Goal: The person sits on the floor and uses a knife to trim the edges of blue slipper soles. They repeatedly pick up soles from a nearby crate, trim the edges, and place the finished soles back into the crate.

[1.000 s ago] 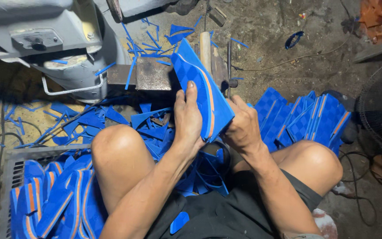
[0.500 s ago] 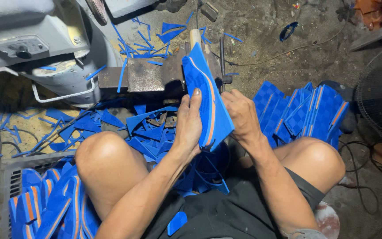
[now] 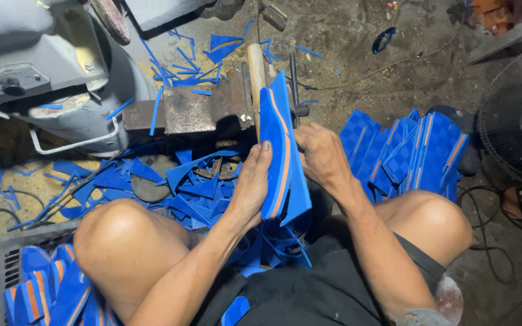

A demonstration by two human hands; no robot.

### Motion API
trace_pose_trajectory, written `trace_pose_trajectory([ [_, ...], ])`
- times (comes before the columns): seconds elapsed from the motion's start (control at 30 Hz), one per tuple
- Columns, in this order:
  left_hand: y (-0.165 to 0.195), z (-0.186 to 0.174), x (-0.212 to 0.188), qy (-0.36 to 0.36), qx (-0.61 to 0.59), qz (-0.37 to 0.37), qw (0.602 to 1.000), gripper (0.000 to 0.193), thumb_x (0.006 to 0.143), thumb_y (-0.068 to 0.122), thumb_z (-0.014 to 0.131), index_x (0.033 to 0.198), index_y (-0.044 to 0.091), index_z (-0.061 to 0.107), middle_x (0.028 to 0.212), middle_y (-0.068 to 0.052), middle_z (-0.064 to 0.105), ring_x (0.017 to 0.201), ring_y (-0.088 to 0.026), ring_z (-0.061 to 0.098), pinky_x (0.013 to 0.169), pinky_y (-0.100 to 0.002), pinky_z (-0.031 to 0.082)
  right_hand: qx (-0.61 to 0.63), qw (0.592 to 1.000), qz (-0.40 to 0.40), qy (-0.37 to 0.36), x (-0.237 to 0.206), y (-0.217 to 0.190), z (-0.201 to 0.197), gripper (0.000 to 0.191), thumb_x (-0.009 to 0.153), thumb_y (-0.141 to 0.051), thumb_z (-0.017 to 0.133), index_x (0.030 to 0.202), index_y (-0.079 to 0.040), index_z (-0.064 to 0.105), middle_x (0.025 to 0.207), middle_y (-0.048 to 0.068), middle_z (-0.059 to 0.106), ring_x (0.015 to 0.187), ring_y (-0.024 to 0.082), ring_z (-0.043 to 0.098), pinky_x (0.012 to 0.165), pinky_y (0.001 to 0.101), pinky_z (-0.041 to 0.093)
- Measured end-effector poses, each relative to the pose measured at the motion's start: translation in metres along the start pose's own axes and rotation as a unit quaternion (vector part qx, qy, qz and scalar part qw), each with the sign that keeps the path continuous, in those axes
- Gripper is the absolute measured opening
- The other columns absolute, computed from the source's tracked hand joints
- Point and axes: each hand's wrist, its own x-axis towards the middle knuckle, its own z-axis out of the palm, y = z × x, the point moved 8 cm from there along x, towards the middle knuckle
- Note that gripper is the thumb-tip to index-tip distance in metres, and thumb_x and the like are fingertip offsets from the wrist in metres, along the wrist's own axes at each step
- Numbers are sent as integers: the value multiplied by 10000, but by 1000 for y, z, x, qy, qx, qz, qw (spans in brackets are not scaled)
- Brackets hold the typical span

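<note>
- My left hand [image 3: 254, 184] lies flat against the near face of the blue foam sandal sole [image 3: 279, 160], palm pressed on, fingers running up along it, thumb tip near the top edge.
- My right hand [image 3: 321, 156] closes on the sole's far edge from the other side; both grips have hold of the one sole, pinched between them.
- The sole stands on edge, orange stripe [image 3: 283, 175] facing my left grip. Long axis runs away from me: heel end down by my lap, toe end up and ahead of both grips.
- Straight ahead of the toe end: a rusty iron block [image 3: 188, 111] and a wooden handle [image 3: 256, 66], just beyond the tip. Whether they touch, I cannot tell.
- Left grip covers more of the length; right grip sits nearer the toe end.
- Right of my right grip: stack of blue cut soles [image 3: 412, 154]. Below my left grip: blue foam offcuts [image 3: 182, 193] on the floor.
</note>
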Motion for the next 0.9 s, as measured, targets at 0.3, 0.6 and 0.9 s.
trace_pose_trajectory([
  [0.3,7,-23,17,121,169,23,978,468,1098,396,400,1143,-3,640,939,-91,661,810,-159,605,722,-348,544,-55,998,20,-35,-13,-14,21,147,777,-165,729,860,-67,657,784,111,617,761,367,594,638,469,503],
  [0.6,15,-30,13,124,248,41,960,446,1066,384,420,1124,5,647,955,-115,686,847,-176,610,779,-350,523,-13,998,15,-61,1,11,37,114,704,-3,656,813,-27,628,765,138,613,757,400,584,673,493,500],
  [0.9,19,-31,11,137,295,26,945,474,1052,423,418,1126,12,643,989,-146,701,895,-225,647,817,-381,521,-2,1000,-7,-20,25,22,42,102,870,-162,713,872,-64,685,824,144,675,745,414,618,679,483,505],
])
